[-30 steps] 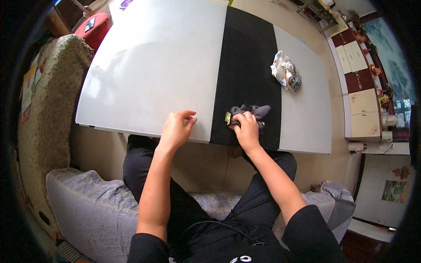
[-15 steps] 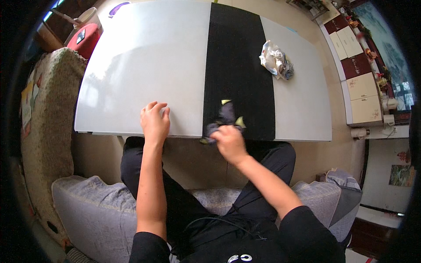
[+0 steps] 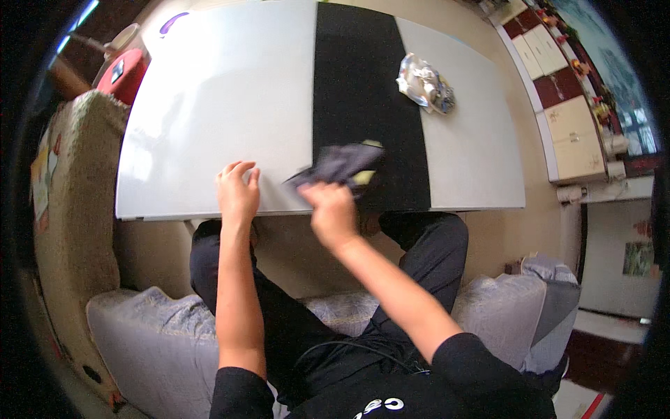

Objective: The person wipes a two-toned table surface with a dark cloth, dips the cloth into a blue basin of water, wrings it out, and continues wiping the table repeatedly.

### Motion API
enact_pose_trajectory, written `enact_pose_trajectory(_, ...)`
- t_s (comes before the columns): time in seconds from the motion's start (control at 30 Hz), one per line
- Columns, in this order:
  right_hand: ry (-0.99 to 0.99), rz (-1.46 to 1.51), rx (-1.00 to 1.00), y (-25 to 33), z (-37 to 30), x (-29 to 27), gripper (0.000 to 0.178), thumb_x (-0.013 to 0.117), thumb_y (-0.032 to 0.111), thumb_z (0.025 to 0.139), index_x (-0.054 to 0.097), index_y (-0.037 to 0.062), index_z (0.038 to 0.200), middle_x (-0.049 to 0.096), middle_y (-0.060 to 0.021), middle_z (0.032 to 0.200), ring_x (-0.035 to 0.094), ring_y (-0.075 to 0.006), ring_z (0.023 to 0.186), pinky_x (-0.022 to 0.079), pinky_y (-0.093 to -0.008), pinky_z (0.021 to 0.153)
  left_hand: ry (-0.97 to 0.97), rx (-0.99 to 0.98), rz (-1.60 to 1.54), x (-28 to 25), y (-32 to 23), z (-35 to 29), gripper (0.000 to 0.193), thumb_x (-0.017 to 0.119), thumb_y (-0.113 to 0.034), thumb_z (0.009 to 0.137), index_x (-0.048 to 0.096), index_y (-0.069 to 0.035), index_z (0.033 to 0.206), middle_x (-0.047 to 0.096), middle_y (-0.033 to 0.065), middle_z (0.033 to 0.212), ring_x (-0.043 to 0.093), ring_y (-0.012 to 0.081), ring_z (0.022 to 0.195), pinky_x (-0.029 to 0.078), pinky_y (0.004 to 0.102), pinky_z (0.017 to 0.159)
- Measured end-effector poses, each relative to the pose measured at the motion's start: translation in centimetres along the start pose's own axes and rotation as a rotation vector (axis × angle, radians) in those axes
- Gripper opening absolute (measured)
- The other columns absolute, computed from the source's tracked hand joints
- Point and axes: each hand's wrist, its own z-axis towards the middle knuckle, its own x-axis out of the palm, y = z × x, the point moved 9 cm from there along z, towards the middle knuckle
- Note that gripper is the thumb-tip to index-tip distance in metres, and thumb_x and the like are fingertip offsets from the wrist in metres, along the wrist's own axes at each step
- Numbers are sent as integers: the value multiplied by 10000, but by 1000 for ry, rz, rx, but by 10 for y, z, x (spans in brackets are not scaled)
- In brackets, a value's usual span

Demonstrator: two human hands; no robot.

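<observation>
My right hand (image 3: 333,209) is closed on a dark grey sock (image 3: 343,162) with yellow-green patches. The sock is smeared by motion and spreads from the white table top onto the black strip, beyond my fingers. Whether more than one sock is in the grip I cannot tell. To the left, my left hand (image 3: 237,190) is held over the table's near edge, its fingers loosely curved and the thumb apart, with nothing in it. Both hands are at the near side of the white table (image 3: 223,105).
A black strip (image 3: 359,77) runs across the table. Right of it lies a crumpled clear plastic bag (image 3: 412,78) with white and grey cloth. A red stool (image 3: 129,78) stands beyond the left sofa arm (image 3: 80,181). Cabinets (image 3: 569,129) line the right wall.
My right hand has moved left with the sock, which now stretches out flatter and farther left. My left hand has hardly moved. The whole view has shifted slightly.
</observation>
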Motion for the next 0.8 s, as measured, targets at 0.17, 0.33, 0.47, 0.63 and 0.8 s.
enact_pose_trajectory(0.17,93,10,-240,21,-13,15,296,450,24,767,643,80,984,617,-106,941,556,-249,921,418,-380,842,-28,88,-27,0,15,5,184,597,-159,796,650,-56,938,584,149,1051,507,309,1029,390,371,894)
enact_pose_trajectory(0.33,27,-213,-10,-133,-33,-92,276,450,57,778,652,67,966,633,-120,946,575,-277,930,425,-384,850,-19,61,-85,-9,19,-3,192,588,-138,800,641,-31,950,579,159,1065,519,296,1038,394,361,901)
enact_pose_trajectory(0.47,-102,-650,614,-263,-72,-180,280,397,108,840,603,166,1020,561,-101,1059,510,-362,963,382,-553,797,-20,49,-97,-6,22,-7,190,581,-128,804,640,-20,949,581,160,1071,531,293,1037,398,358,902)
enact_pose_trajectory(0.63,-250,-318,466,-209,-39,-113,215,440,45,735,615,82,854,567,-160,870,518,-360,826,383,-498,744,-77,87,-134,4,17,-16,158,562,-80,812,637,-5,928,584,173,1050,540,306,1007,403,371,892)
enact_pose_trajectory(0.8,88,-149,-113,-8,-3,2,286,451,72,724,654,112,921,615,-122,959,535,-301,929,372,-482,839,-61,317,-228,-5,-49,-51,210,530,-74,843,601,-30,1036,555,167,1115,522,307,1058,406,358,891)
